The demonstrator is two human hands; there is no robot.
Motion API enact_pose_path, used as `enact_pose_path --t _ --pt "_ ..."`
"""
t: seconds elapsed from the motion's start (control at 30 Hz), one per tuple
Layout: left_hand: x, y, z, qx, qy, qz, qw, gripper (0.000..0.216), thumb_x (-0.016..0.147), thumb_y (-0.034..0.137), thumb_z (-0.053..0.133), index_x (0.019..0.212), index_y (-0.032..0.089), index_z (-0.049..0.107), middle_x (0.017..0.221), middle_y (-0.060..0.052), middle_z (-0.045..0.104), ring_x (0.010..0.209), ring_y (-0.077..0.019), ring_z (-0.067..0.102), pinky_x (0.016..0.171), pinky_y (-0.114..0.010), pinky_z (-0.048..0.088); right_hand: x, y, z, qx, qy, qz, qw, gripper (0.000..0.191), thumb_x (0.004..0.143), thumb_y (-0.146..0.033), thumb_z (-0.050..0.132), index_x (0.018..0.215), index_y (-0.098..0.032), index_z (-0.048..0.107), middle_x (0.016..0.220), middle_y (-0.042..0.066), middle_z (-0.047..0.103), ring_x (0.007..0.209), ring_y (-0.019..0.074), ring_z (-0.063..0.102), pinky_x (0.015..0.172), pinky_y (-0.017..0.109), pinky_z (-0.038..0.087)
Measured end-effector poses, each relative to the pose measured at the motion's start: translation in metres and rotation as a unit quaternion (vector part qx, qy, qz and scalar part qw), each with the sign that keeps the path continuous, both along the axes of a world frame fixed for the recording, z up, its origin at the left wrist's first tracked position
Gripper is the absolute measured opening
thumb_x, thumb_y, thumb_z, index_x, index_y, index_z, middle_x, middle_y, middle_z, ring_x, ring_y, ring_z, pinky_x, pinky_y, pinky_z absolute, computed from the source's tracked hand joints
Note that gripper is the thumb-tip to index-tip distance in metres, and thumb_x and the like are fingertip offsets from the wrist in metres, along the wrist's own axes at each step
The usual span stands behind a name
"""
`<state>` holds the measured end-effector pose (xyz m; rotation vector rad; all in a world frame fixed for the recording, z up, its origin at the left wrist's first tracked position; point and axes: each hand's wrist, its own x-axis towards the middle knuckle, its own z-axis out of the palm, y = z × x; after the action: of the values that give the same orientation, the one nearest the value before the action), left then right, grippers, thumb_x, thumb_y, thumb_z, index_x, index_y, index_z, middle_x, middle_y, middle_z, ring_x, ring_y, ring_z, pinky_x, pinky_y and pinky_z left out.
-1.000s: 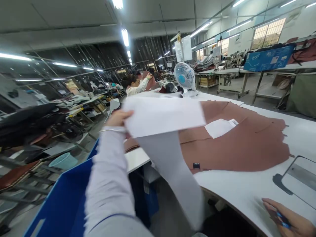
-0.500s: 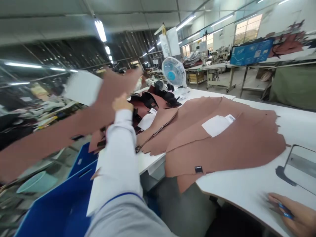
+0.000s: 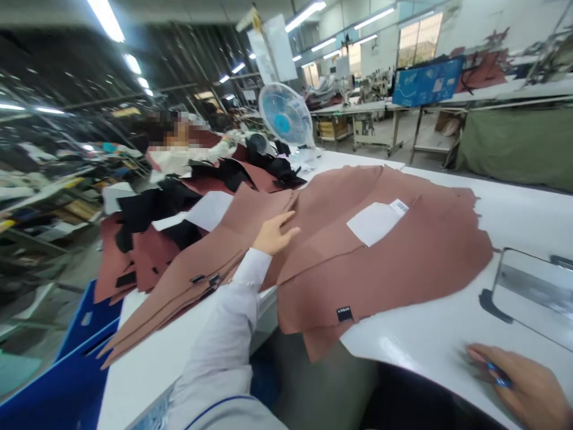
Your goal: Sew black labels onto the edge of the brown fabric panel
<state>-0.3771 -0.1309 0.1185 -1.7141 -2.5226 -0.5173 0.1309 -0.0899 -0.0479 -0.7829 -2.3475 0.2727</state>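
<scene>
My left hand [image 3: 274, 235] lies on a stack of brown fabric pieces [image 3: 215, 248], thumb and fingers apart, near the stack's right edge. To its right, more brown fabric panels [image 3: 425, 245] overlap on the white table. On them rests a white paper [image 3: 373, 224] with a barcode label [image 3: 399, 206], and a small black tag [image 3: 344, 314] shows at their lower edge. At the lower right, the fingers of my right hand [image 3: 521, 382] are closed round a small blue tool [image 3: 499, 375]. Its far end is blurred, so its exact kind is unclear.
A white fan [image 3: 286, 116] stands behind the fabric. Black and reddish pieces [image 3: 152, 239] pile up at the left, above a blue bin [image 3: 67, 382]. A metal-framed plate [image 3: 532, 292] sits on the table's right. Across the table is another person [image 3: 188, 158].
My left hand has let go of a long brown piece with white paper, which now lies on the stack at left. The hand has come down and right. My right hand keeps hold of the blue tool.
</scene>
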Motion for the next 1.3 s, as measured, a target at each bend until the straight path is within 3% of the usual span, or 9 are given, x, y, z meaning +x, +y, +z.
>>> enact_pose_path --t 0.13,0.43,0.63,0.7,0.8,0.9,1.13,1.23,1.3 --pt "0.066 0.008 -0.029 -0.148 0.043 -0.177 0.972 0.074 0.074 0.038 0.067 0.137 0.014 0.037 0.143 -0.016 0.035 0.131 -0.0317 0.035 0.109 -0.044 0.027 -0.013 -0.005 0.029 0.025 -0.005 0.026 0.999 0.028 0.080 -0.014 0.045 0.095 -0.028 0.064 0.081 -0.002 0.070 0.065 0.0156 0.066 0.056 0.025 0.053" --pt "0.132 0.025 -0.063 -0.171 0.125 -0.128 0.969 0.088 0.067 0.051 0.071 0.134 0.006 0.037 0.135 -0.025 0.040 0.123 -0.0390 0.039 0.100 -0.049 0.036 -0.022 -0.010 0.037 0.034 -0.019 0.029 0.999 0.024 0.090 -0.018 0.038 0.084 -0.021 0.062 0.069 0.000 0.066 0.058 0.0132 0.061 0.054 0.025 0.045" --pt "0.145 0.038 -0.060 -0.172 -0.103 -0.039 0.979 0.075 0.054 0.035 0.082 0.119 0.012 0.052 0.106 -0.017 0.064 0.101 -0.0389 0.058 0.088 -0.053 0.046 -0.022 -0.009 0.042 0.046 0.017 0.006 0.999 0.023 0.089 -0.019 0.039 0.083 -0.019 0.061 0.064 -0.001 0.064 0.052 0.0120 0.057 0.053 0.025 0.043" --pt "0.153 0.046 -0.059 -0.130 -0.296 -0.028 0.946 0.053 0.054 0.030 0.081 0.100 0.013 0.062 0.093 -0.013 0.068 0.093 -0.0349 0.063 0.085 -0.049 0.049 -0.020 -0.007 0.044 0.045 0.038 -0.009 0.998 0.024 0.089 -0.017 0.038 0.089 -0.019 0.062 0.067 0.000 0.065 0.055 0.0123 0.057 0.054 0.025 0.044" --pt "0.181 0.063 -0.063 -0.044 -0.589 -0.007 0.807 0.033 0.059 0.030 0.078 0.084 0.011 0.065 0.082 -0.011 0.070 0.083 -0.0274 0.066 0.079 -0.041 0.054 -0.020 -0.005 0.049 0.039 0.048 -0.022 0.998 0.024 0.089 -0.017 0.040 0.097 -0.017 0.063 0.071 0.003 0.064 0.063 0.0140 0.058 0.056 0.025 0.045" --pt "0.224 0.085 -0.077 -0.019 -0.672 0.006 0.740 0.024 0.066 0.025 0.073 0.082 0.010 0.064 0.080 -0.009 0.070 0.079 -0.0214 0.067 0.079 -0.035 0.055 -0.020 -0.003 0.053 0.051 0.039 -0.024 0.998 0.025 0.090 -0.017 0.041 0.105 -0.015 0.062 0.089 0.009 0.067 0.080 0.0180 0.061 0.065 0.029 0.048" --pt "0.293 0.121 -0.106 -0.118 -0.583 -0.061 0.802 0.016 0.070 0.016 0.068 0.083 0.011 0.061 0.077 -0.006 0.067 0.079 -0.0211 0.065 0.077 -0.036 0.053 0.005 -0.011 0.049 0.115 0.028 -0.022 0.993 0.021 0.089 -0.013 0.045 0.103 -0.010 0.060 0.106 0.016 0.063 0.105 0.0250 0.056 0.082 0.038 0.049" --pt "0.293 0.114 -0.098 -0.122 -0.349 -0.145 0.918 0.029 0.064 0.015 0.074 0.090 0.013 0.060 0.084 -0.009 0.065 0.088 -0.0274 0.062 0.085 -0.043 0.048 0.017 -0.014 0.046 0.110 -0.028 -0.013 0.993 0.022 0.088 -0.012 0.045 0.102 -0.007 0.060 0.110 0.018 0.061 0.110 0.0275 0.053 0.084 0.040 0.048" --pt "0.292 0.103 -0.092 -0.064 -0.155 -0.241 0.956 0.030 0.070 0.019 0.071 0.098 0.015 0.059 0.094 -0.011 0.063 0.098 -0.0303 0.058 0.089 -0.047 0.045 0.022 -0.015 0.043 0.099 -0.079 0.026 0.992 0.026 0.087 -0.010 0.042 0.105 -0.006 0.060 0.115 0.017 0.060 0.114 0.0276 0.051 0.088 0.041 0.047"
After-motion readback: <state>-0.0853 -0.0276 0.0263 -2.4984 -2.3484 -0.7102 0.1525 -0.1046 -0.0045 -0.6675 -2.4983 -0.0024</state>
